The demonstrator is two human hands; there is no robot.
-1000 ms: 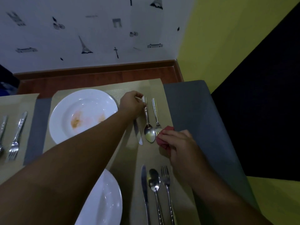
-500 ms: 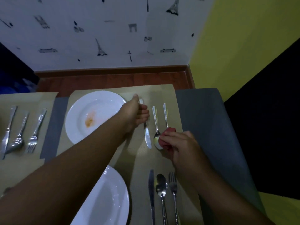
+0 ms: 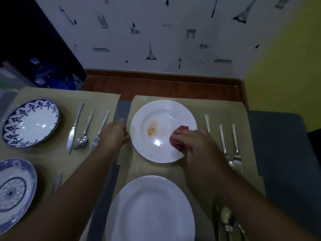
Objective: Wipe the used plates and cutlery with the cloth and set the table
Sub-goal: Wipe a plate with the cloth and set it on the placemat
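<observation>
A white plate (image 3: 163, 108) with an orange food smear sits on the far right placemat. My right hand (image 3: 196, 145) grips a red cloth (image 3: 178, 136) and presses it onto the plate's right side. My left hand (image 3: 113, 134) rests at the plate's left rim, fingers loosely curled, holding nothing that I can see. A knife (image 3: 207, 121), a spoon (image 3: 223, 141) and a fork (image 3: 236, 146) lie to the right of the plate. A clean white plate (image 3: 149, 211) sits nearer me.
The left placemat holds a blue-patterned plate (image 3: 31, 122) with a knife (image 3: 73, 127), spoon (image 3: 83, 134) and fork (image 3: 99, 131) beside it. Another blue plate (image 3: 13, 190) sits at the near left. More cutlery (image 3: 225, 221) lies at the near right. A wall stands behind the table.
My right hand moved the red cloth from the cutlery onto the dirty plate. My left hand left the knife and went to the plate's left rim. The view swung left.
</observation>
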